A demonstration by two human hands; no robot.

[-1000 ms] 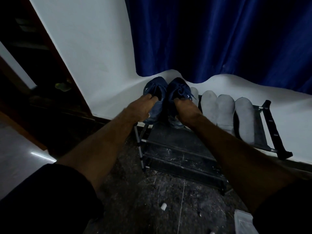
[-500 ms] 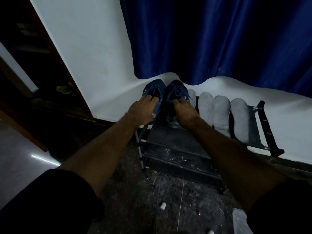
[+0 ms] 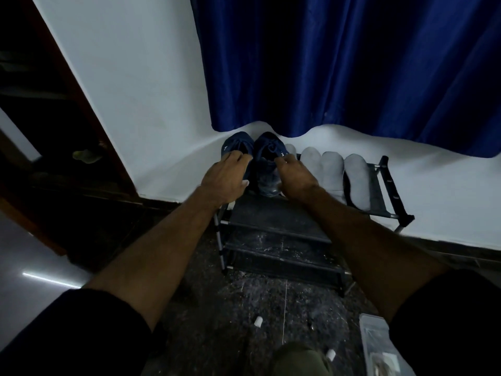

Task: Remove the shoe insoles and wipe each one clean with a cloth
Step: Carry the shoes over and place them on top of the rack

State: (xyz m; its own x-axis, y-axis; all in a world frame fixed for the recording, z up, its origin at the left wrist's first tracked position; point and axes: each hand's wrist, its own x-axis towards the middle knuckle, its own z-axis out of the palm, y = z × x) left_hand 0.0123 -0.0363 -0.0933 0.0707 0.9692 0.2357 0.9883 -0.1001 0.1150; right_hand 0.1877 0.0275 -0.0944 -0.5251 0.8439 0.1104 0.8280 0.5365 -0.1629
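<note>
Two dark blue shoes stand toe-up against the wall at the left end of a black shoe rack (image 3: 379, 210). My left hand (image 3: 226, 179) is closed over the heel of the left shoe (image 3: 237, 143). My right hand (image 3: 294, 176) pinches the collar of the right shoe (image 3: 267, 147). To their right, several grey insoles (image 3: 332, 172) lean in a row on the top shelf, one half hidden behind the right shoe. No cloth is in sight.
A blue curtain (image 3: 339, 63) hangs over the white wall behind the rack. A dark wooden door frame (image 3: 81, 104) stands at the left. On the speckled floor lie a clear plastic packet (image 3: 379, 346) and small white bits (image 3: 258, 321).
The view has shifted slightly and both hands have slid back along the shoes, which now stand more upright against the wall. The insoles have not moved.
</note>
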